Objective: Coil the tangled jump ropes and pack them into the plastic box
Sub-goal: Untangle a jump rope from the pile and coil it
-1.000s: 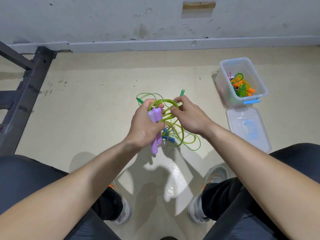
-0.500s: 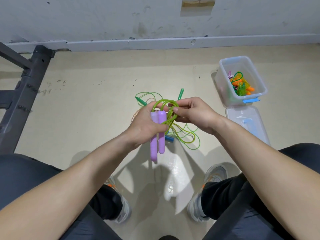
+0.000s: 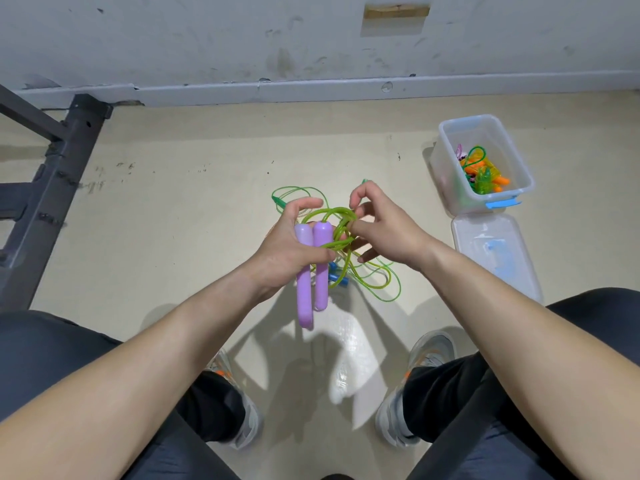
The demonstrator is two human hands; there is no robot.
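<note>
Floor [image 3: 194,209]: Pale and bare. The person sits over it with both arms stretched out.
Plastic box [image 3: 446,181]: Open, on the floor well off to the right. Some coiled ropes [image 3: 483,171] already lie inside, so part of the job looks done.
Lid [image 3: 485,237]: Flat on the floor, right next to the box on the near side.
Left hand [image 3: 284,251]: Fingers are curled tight around the two purple handles [image 3: 313,282]. The handles sit side by side and point down.
Right hand [image 3: 388,230]: Thumb and first finger pinch the green rope [image 3: 337,216] near the top of its loop. The other fingers are bent close by.
Green rope: Up in the air between the hands, bent into a few round loops by the tops of the handles.
Pile on the floor [image 3: 381,282]: More thin green rope and a blue handle [image 3: 337,279], under the hands and in a mess.
How to do it well: I think this is the wrapping step. Keep the handles held together. Make each loop the same size. Pull the loose rope up slowly so it does not drag the pile along.
</note>
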